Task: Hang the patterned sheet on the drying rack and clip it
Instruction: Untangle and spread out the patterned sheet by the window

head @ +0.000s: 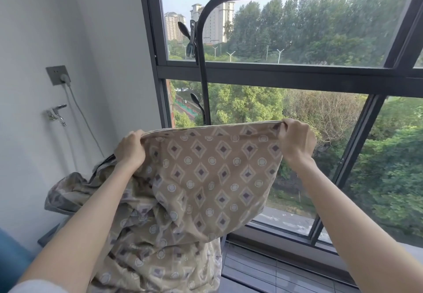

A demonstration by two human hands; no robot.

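At the left of the frame, a plugged wall socket (58,75) and a metal tap (56,113) sit on the white wall. Below them, bunched cloth lies on a low surface at lower left.

Left of centre, the left hand (130,148) is curled tight round the top edge of the patterned sheet (206,173). The sheet is beige with diamonds and circles. Its upper hem is stretched taut across the middle of the frame, and the rest hangs in folds toward the bottom edge.

Behind the sheet rises the black drying rack (204,91). A grey clip (192,38) is fastened to its upright above centre, and its top bar curves off to the upper right, well above the hem.

Right of centre, the right hand (296,141) pinches the hem's other end, fingers closed on the cloth. The two hands are held well apart before the window (274,73), which shows trees and tower blocks.
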